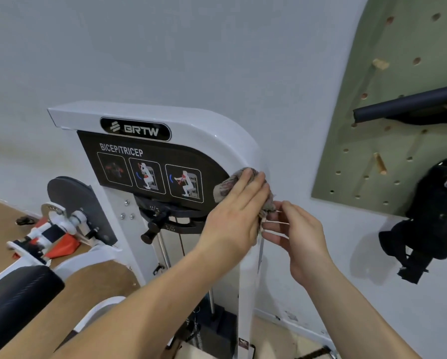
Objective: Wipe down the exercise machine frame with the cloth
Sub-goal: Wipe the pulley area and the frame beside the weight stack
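A white exercise machine frame (217,130) with a black BICEP/TRICEP panel stands against the wall. A bunched grey-red cloth (226,186) lies on the curved right edge of the frame. My left hand (236,211) presses the cloth onto the frame with straight fingers laid over it. My right hand (297,231) is just right of it, its fingertips pinching the cloth's lower hanging corner. Most of the cloth is hidden under my left hand.
A green pegboard (372,120) on the right wall carries wooden pegs, a black bar (403,104) and black straps (434,218). The adjustment knob (152,229), cables and weight stack sit under the panel. A black pad (17,294) and red-white arm parts lie lower left.
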{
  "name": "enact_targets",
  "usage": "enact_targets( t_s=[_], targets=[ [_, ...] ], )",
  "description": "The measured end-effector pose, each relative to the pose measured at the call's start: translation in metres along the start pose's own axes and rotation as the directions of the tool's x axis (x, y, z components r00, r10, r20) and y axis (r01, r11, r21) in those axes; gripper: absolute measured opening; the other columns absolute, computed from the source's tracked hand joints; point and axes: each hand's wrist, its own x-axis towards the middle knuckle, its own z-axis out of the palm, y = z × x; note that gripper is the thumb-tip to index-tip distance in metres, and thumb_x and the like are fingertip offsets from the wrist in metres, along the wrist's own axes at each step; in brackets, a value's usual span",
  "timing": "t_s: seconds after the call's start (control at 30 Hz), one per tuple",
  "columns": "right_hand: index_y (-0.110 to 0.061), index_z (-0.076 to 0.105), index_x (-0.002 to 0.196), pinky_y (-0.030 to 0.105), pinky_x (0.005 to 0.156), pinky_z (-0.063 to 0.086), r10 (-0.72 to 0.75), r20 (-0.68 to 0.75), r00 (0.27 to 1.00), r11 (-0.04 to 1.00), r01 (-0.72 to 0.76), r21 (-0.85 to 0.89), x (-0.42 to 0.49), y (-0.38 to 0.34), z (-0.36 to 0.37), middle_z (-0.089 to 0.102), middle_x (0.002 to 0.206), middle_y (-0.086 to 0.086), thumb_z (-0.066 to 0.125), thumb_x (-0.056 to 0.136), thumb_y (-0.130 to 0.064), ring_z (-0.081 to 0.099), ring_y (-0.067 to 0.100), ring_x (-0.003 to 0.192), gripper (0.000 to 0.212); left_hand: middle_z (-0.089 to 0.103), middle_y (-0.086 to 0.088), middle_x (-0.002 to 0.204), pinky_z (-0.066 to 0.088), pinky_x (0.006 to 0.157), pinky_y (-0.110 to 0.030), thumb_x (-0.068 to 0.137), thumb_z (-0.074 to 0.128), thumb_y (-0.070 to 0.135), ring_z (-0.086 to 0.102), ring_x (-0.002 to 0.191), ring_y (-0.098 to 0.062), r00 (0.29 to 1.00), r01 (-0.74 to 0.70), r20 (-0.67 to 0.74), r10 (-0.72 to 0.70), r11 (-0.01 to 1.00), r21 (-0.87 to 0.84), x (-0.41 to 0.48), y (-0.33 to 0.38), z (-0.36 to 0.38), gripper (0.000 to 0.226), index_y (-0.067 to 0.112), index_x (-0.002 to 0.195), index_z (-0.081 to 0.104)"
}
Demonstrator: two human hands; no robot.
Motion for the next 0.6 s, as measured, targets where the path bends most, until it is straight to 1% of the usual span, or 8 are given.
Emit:
enact_targets(
  t_s=[0.07, 0.17, 0.23, 0.3, 0.37, 0.47, 0.53, 0.6],
  targets=[
    [-0.01, 0.076, 0.107, 0.046, 0.086, 0.063, 0.001, 0.063, 0.998, 0.999, -0.004, 0.038, -0.005, -0.001, -0.004, 0.075, 0.095, 0.009, 0.054, 0.106, -0.03, 0.074, 0.026, 0.089, 0.029, 0.05, -0.013, 0.153, 0.028, 0.123, -0.031, 0.092, 0.043, 0.01, 0.04, 0.147, -0.029, 0.996, 0.084, -0.022, -0.088, 0.985, -0.149, 0.0, 0.009, -0.003, 0.053, 0.003, 0.143, 0.055],
    [-0.017, 0.074, 0.123, 0.048, 0.099, 0.057, 0.027, 0.194, 0.981, 0.992, -0.051, 0.118, -0.013, -0.005, -0.008, 0.077, 0.115, 0.005, 0.047, 0.109, -0.036, 0.073, 0.018, 0.108, 0.035, 0.052, -0.011, 0.149, 0.034, 0.119, -0.033, 0.086, 0.053, -0.001, 0.047, 0.141, -0.024, 0.997, 0.076, 0.033, -0.07, 0.956, -0.283, -0.007, 0.023, 0.001, 0.055, 0.005, 0.142, 0.056],
    [-0.013, 0.068, 0.13, 0.048, 0.106, 0.052, 0.079, 0.263, 0.962, 0.969, -0.136, 0.208, -0.015, -0.007, -0.013, 0.075, 0.122, 0.009, 0.043, 0.11, -0.042, 0.071, 0.022, 0.116, 0.043, 0.055, -0.001, 0.145, 0.04, 0.114, -0.035, 0.084, 0.058, -0.002, 0.049, 0.137, -0.015, 0.984, 0.176, 0.072, -0.161, 0.904, -0.389, -0.003, 0.031, -0.002, 0.056, 0.012, 0.139, 0.058],
    [-0.008, 0.065, 0.132, 0.048, 0.105, 0.051, 0.063, 0.332, 0.941, 0.96, -0.148, 0.237, -0.015, -0.008, -0.019, 0.073, 0.124, 0.015, 0.043, 0.11, -0.039, 0.07, 0.026, 0.118, 0.045, 0.055, 0.009, 0.139, 0.044, 0.108, -0.034, 0.086, 0.06, 0.004, 0.052, 0.129, -0.008, 0.961, 0.278, 0.123, -0.249, 0.86, -0.428, 0.009, 0.034, -0.009, 0.05, 0.019, 0.134, 0.059],
    [-0.006, 0.067, 0.127, 0.047, 0.095, 0.055, 0.017, 0.288, 0.957, 0.98, -0.073, 0.185, -0.01, -0.012, -0.022, 0.074, 0.119, 0.017, 0.045, 0.11, -0.026, 0.073, 0.026, 0.109, 0.034, 0.052, 0.008, 0.146, 0.041, 0.113, -0.035, 0.091, 0.063, 0.014, 0.047, 0.137, -0.009, 0.968, 0.22, 0.2, -0.153, 0.902, -0.372, 0.021, 0.031, -0.016, 0.044, 0.022, 0.134, 0.061],
    [-0.004, 0.071, 0.105, 0.047, 0.079, 0.059, -0.037, -0.01, 0.999, 0.986, 0.038, 0.163, 0.015, -0.026, -0.027, 0.076, 0.096, 0.014, 0.05, 0.106, -0.014, 0.072, 0.028, 0.085, 0.023, 0.045, -0.003, 0.157, 0.022, 0.126, -0.037, 0.095, 0.068, 0.032, 0.029, 0.153, -0.019, 0.973, 0.0, 0.226, 0.04, 0.985, -0.174, 0.035, 0.016, -0.029, 0.048, 0.02, 0.141, 0.06],
    [-0.007, 0.064, 0.091, 0.04, 0.073, 0.056, -0.184, -0.161, 0.97, 0.975, 0.201, 0.096, 0.033, -0.042, -0.026, 0.068, 0.084, 0.005, 0.051, 0.103, -0.019, 0.063, 0.023, 0.079, 0.022, 0.048, -0.01, 0.155, 0.02, 0.126, -0.048, 0.098, 0.063, 0.031, 0.031, 0.152, -0.028, 0.985, -0.1, 0.147, 0.091, 0.993, 0.057, 0.047, 0.0, -0.04, 0.044, 0.012, 0.137, 0.062],
    [-0.018, 0.064, 0.09, 0.029, 0.074, 0.054, -0.366, -0.13, 0.922, 0.93, 0.369, -0.001, 0.037, -0.053, -0.011, 0.067, 0.079, -0.012, 0.05, 0.105, -0.022, 0.063, 0.011, 0.078, 0.022, 0.047, -0.014, 0.154, 0.019, 0.125, -0.053, 0.101, 0.052, 0.031, 0.03, 0.152, -0.033, 0.989, -0.099, 0.132, 0.063, 0.954, 0.283, 0.059, -0.019, -0.047, 0.044, 0.008, 0.137, 0.058]
  ],
)
